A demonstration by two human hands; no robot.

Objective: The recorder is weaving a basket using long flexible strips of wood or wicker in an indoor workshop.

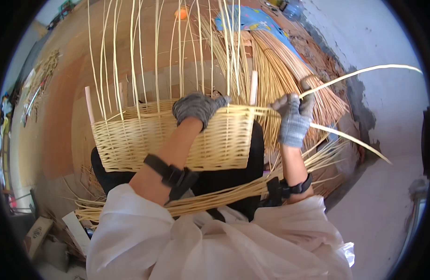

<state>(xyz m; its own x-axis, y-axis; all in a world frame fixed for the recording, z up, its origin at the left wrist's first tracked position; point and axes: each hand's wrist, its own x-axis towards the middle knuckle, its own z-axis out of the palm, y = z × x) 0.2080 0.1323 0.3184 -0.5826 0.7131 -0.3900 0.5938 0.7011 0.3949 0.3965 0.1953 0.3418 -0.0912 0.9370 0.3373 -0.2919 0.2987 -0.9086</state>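
Observation:
A half-woven wicker basket (219, 144) of pale willow rods rests across my knees, with upright stakes (157, 60) rising from it and short thick posts (253, 88) at its corners. My left hand (195, 108), in a grey knit glove, is closed over the near rim, its thumb along the top edge. Past the right corner, my gloved right hand (293, 112) grips weaving rods that run out from the rim. One rod (364, 71) sweeps up to the right from this hand, and another rod end (352, 137) slopes down beside it.
A big bundle of peeled rods (275, 70) lies on the floor beyond the basket, partly under a blue patterned cloth (257, 22). More rods (219, 195) lie across my lap. A bare wall (383, 196) stands on the right. An orange round object (181, 13) sits far off.

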